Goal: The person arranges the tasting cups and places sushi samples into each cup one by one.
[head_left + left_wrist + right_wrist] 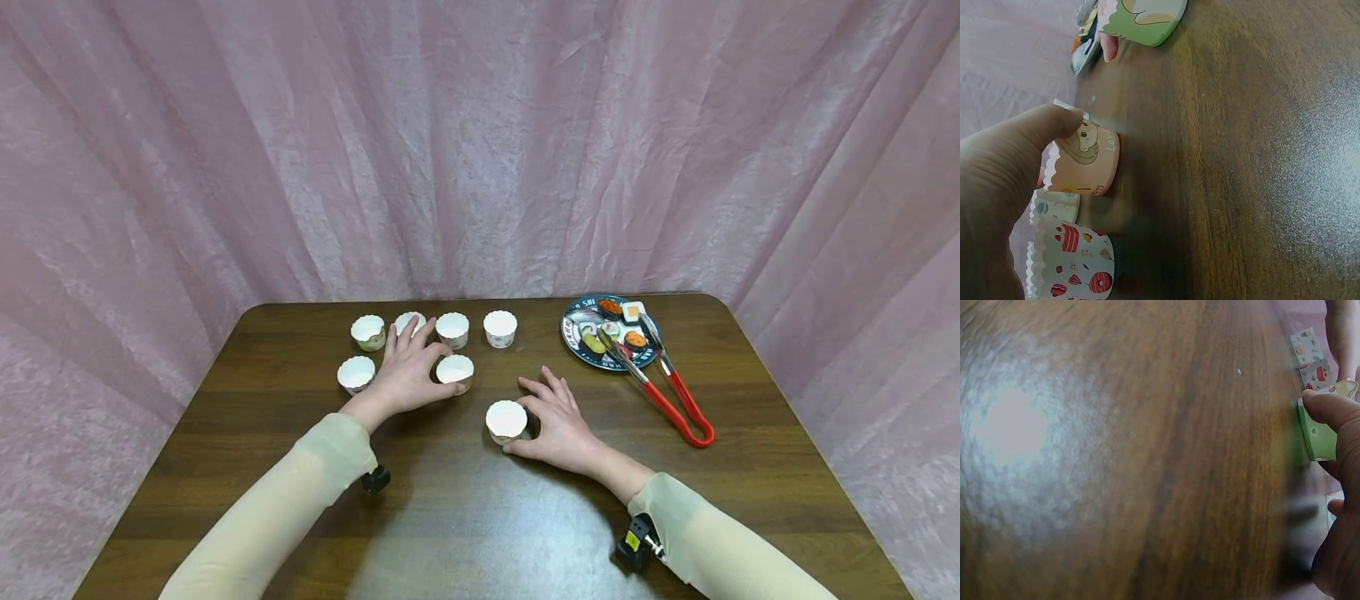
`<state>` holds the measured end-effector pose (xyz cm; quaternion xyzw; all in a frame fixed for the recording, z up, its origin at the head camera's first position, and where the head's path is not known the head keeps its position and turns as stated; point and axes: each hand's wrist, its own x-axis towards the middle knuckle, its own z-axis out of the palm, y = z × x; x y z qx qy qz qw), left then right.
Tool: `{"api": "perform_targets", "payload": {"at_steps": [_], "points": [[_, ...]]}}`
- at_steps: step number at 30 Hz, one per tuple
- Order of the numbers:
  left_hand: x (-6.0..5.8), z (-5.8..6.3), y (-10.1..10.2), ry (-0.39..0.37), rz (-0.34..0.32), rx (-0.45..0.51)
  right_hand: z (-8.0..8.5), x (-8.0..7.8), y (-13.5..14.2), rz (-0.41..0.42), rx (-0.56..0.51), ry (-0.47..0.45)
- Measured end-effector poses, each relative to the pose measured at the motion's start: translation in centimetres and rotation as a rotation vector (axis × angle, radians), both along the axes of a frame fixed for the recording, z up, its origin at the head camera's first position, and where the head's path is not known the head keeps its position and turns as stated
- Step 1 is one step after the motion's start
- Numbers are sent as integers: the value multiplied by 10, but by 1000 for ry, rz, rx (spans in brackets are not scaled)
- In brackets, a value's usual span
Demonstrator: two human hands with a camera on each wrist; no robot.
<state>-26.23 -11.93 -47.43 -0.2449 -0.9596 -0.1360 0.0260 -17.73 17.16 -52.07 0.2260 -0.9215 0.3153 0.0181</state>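
My left hand [405,375] pinches a peach paper cupcake cup [1085,159], its thumb on the side printed with a cartoon face. That cup [455,369] stands upright on the table in the head view. Nearer the front, my right hand [561,429] holds a green paper cupcake cup [1321,434] between thumb and fingers. In the head view this cup [506,421] is upright, its white inside facing up. Around the left hand are more cups: one [356,373] beside the wrist and one [410,322] partly hidden behind the fingers.
Further cups, a green one [368,332], a white one [452,330] and another [500,328], line the back of the wooden table [435,533]. At back right, red-handled tongs [678,400] lean on a round plate [572,346] of sushi pieces. A pink curtain [480,150] hangs behind.
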Motion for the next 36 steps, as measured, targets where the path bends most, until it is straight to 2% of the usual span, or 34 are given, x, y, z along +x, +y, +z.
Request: {"api": "perform_targets", "payload": {"at_steps": [10, 19, 25, 36], "points": [[3, 7, -2, -12, 15, -12, 0, 0, 0, 1, 6, 4], [11, 23, -7, -19, 12, 62, 1, 0, 0, -1, 14, 5], [15, 31, -13, 21, 1, 74, 0, 0, 0, 5, 18, 19], [36, 48, -25, 64, -18, 155, -1, 0, 0, 6, 20, 5]]}}
